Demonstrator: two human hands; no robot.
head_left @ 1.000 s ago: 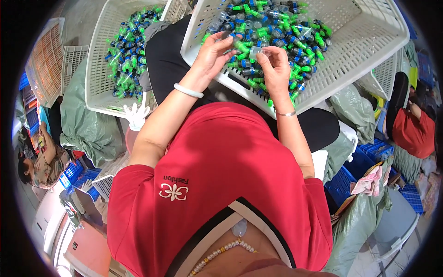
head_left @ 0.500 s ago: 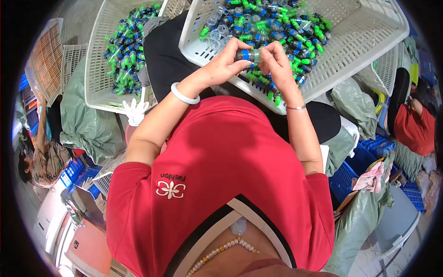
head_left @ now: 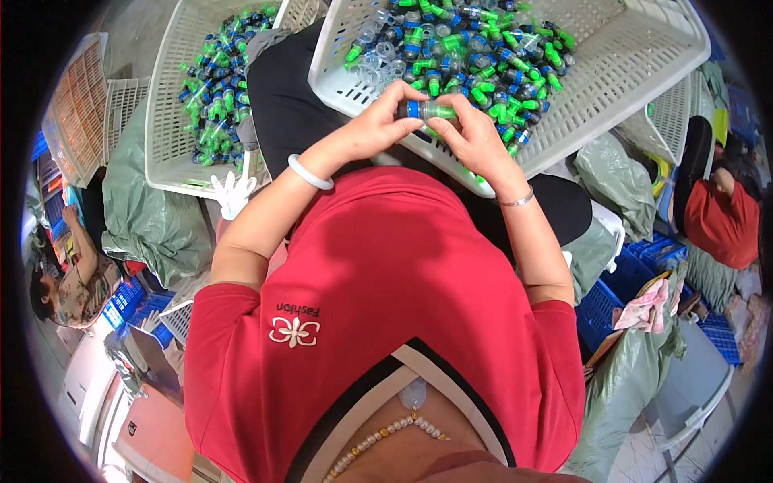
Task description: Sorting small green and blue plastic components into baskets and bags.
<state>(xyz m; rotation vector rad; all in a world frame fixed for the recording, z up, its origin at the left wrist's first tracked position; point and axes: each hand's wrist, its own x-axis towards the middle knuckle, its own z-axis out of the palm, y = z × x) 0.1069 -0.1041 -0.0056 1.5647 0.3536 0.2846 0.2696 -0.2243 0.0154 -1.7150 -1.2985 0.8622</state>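
Between my two hands, over the near edge of a large white plastic crate, is a small bottle-shaped plastic piece. It lies sideways, with a dark end, a blue band and a clear part showing green. My left hand pinches its dark, banded end between thumb and fingers. My right hand is closed round the clear, greenish end, fingers over the top and thumb beneath. Inside the crate lies a heap of similar pieces in green, blue and black. Several clear cup-like caps lie at its left side.
A second white crate with more such pieces stands at the left. A white glove hangs by its near edge. Green sacks and blue baskets stand around. Other people are at the far left and far right.
My right hand has changed its grip: its fingers now reach over the clear end, with the thumb below. More green shows at that end. Both hands have shifted slightly down and left.
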